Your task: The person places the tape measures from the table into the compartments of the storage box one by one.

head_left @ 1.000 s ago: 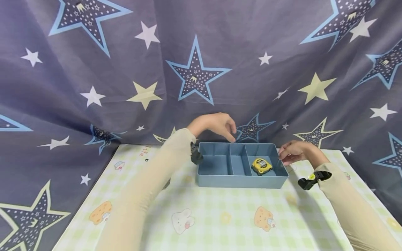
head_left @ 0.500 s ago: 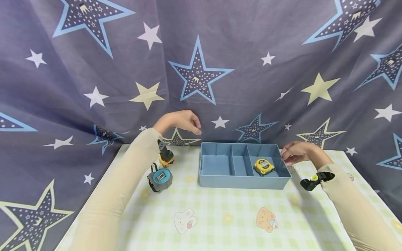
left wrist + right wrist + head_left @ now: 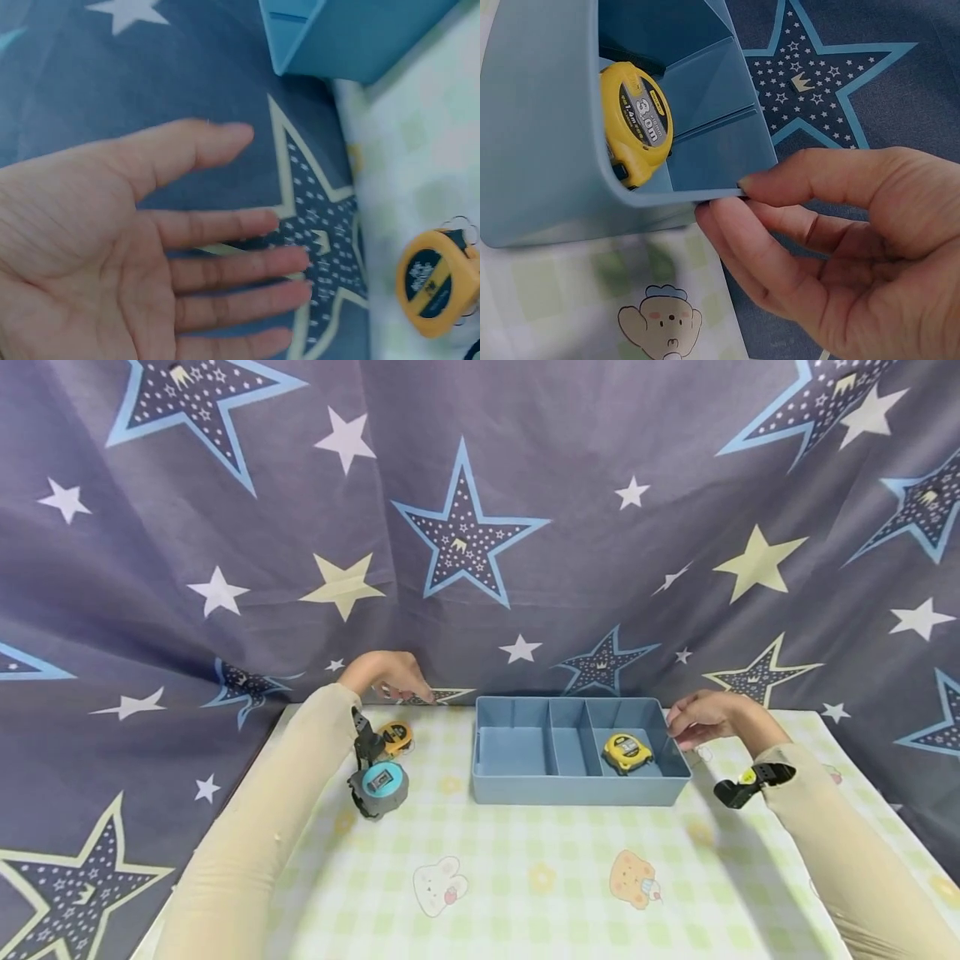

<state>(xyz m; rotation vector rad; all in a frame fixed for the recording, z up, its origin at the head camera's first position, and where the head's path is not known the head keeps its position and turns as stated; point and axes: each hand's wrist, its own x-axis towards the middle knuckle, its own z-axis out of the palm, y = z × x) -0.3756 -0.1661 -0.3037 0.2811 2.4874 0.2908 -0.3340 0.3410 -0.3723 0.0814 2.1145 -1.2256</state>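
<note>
Blue box rim (image 3: 682,197) between right fingers (image 3: 746,234), left fingers (image 3: 240,268) straight, apart

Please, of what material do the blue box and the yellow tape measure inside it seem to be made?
Blue box: probably plastic, smooth and satin; the thin, evenly coloured walls with rounded corners suggest moulding. Yellow tape measure: likely a hard plastic case, slightly glossy, judging by its rounded shape; painted metal remains possible.

Head view facing down, toward twelve o'clock
Wrist views (nearer) are sharing the box (image 3: 573,791): left at one o'clock, right at ten.
</note>
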